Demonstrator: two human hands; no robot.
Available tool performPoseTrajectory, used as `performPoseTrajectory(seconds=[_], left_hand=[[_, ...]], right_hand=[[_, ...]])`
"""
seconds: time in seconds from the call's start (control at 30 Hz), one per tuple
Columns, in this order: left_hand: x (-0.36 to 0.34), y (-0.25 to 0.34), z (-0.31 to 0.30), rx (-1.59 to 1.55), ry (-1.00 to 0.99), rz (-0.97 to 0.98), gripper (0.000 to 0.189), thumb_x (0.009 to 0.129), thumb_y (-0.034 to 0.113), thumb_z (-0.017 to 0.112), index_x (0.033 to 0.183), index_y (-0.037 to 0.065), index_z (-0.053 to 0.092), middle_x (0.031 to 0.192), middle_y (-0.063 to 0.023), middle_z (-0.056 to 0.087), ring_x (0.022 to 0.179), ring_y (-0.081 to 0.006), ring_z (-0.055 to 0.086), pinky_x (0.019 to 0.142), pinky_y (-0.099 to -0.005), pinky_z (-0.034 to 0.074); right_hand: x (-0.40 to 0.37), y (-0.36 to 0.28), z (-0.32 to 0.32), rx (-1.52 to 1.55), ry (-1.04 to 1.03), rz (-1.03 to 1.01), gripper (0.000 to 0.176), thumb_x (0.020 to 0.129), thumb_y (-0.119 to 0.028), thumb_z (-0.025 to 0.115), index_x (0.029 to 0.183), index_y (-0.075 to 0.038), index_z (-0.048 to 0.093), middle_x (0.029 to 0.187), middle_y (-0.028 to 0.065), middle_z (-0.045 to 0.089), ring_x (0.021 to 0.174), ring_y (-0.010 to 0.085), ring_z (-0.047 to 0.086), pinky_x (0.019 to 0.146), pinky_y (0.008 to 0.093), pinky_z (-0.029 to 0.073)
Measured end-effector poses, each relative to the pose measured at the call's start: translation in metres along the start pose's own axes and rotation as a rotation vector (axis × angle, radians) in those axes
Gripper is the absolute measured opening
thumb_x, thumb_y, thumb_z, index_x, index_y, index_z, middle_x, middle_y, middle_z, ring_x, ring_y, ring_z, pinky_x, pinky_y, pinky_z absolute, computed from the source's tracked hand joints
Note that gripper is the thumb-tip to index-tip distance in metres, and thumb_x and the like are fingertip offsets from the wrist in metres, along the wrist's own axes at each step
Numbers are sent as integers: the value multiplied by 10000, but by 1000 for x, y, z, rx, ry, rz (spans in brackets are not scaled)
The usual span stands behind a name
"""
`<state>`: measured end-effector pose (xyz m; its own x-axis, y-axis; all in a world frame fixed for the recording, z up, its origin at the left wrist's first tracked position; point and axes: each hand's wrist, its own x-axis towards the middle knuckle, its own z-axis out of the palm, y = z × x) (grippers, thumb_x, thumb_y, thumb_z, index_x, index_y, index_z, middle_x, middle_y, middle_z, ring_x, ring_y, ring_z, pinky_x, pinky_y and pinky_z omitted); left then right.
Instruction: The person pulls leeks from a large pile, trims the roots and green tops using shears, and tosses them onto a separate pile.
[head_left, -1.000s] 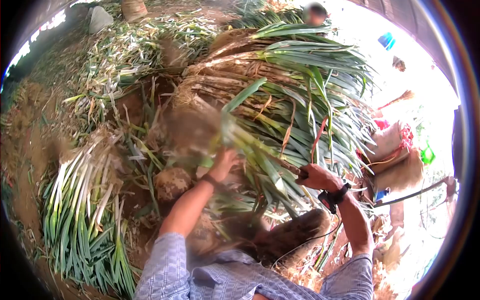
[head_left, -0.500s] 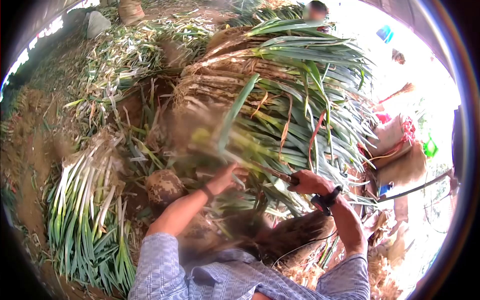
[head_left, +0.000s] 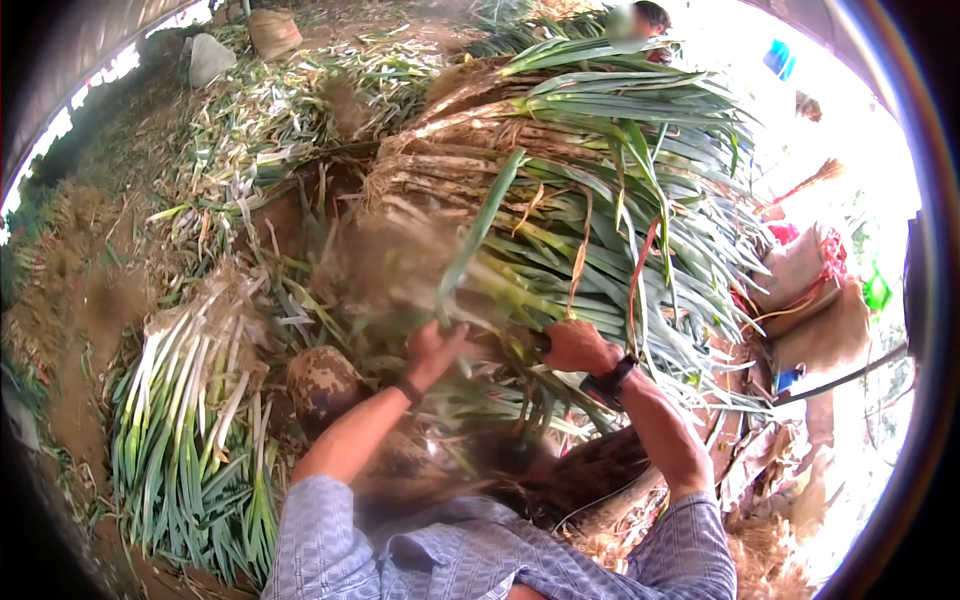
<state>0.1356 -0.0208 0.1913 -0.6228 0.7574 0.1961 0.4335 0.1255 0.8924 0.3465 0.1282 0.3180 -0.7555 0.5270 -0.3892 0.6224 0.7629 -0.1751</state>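
My left hand [head_left: 435,352], fingers closed, grips a green onion stalk whose bent leaf [head_left: 478,230] sticks up above the fist. In my right hand [head_left: 578,347] is a dark-handled knife [head_left: 538,341], its blade smeared and hard to make out between the two hands. Just beyond both hands lies a large pile of long green onions [head_left: 560,215], roots to the left and leaves to the right. A blurred smudge covers part of the pile near my left hand.
A bunch of trimmed green onions [head_left: 190,430] with white stems lies on the ground at left. Leaf scraps [head_left: 290,120] litter the floor behind. Sacks [head_left: 815,320] stand at right, another sack [head_left: 273,35] at the back. A person [head_left: 645,22] is beyond the pile.
My right hand has moved left with the knife, closer to my left hand. My left hand has shifted slightly left and closed more tightly. The view has shifted a little.
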Motion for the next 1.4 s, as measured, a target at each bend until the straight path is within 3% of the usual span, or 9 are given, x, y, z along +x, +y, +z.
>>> performPoseTrajectory(seconds=[0.23,0.37,0.6,0.63,0.77,0.87,1.07,1.1,1.4], left_hand=[[10,20,-10,-8,280,149,546,837,341,765,1215,29,525,1033,-178,642,903,-345,634,791,-414,511],[31,20,-20,172,552,368,460,825,254,770,1117,-11,533,1023,-142,584,875,-291,599,790,-419,516],[22,43,-14,244,266,711,339,810,193,753,1089,80,595,922,-81,599,781,-198,596,611,-319,512],[17,40,-12,129,74,595,184,843,148,711,991,81,624,945,-121,630,830,-332,627,691,-418,509],[16,-5,13,39,-477,156,212,918,238,653,971,34,678,821,-99,693,716,-228,657,640,-380,511],[16,-67,47,-103,-302,154,260,925,313,655,970,59,689,791,-76,685,715,-174,649,629,-373,500],[51,-71,25,-590,6,-660,377,919,450,659,966,76,666,908,-74,706,724,-166,662,589,-332,534],[52,-111,34,-737,8,-343,353,908,442,681,976,97,648,883,-36,680,722,-153,659,549,-300,532],[66,-68,34,-792,8,-763,266,902,353,705,989,106,660,821,-25,627,625,-161,607,481,-305,489]], right_hand=[[16,-16,-14,87,41,-16,384,777,-342,632,1037,-67,700,867,217,692,851,408,668,764,483,528],[11,-12,-19,147,11,-45,380,785,-343,640,1030,-58,694,880,222,688,826,394,668,721,482,511],[-3,1,-11,342,59,-121,352,789,-343,655,947,-32,696,855,229,681,779,398,660,692,480,496],[5,18,5,292,29,-147,356,789,-347,659,938,-26,697,853,228,682,772,396,660,690,476,497],[16,31,27,225,9,-108,383,781,-375,676,933,-25,702,855,220,690,774,383,664,700,466,506],[19,37,29,200,1,-99,405,774,-405,693,938,-35,708,866,213,695,791,380,667,713,462,513],[13,39,34,157,8,-52,445,776,-454,697,968,-53,713,909,214,697,872,387,667,756,475,518],[11,40,34,166,11,-55,454,772,-439,686,1003,-49,709,932,219,698,901,396,665,789,480,521],[-14,33,9,257,72,-32,467,775,-385,659,1114,-63,672,929,227,690,900,419,658,793,504,521]])
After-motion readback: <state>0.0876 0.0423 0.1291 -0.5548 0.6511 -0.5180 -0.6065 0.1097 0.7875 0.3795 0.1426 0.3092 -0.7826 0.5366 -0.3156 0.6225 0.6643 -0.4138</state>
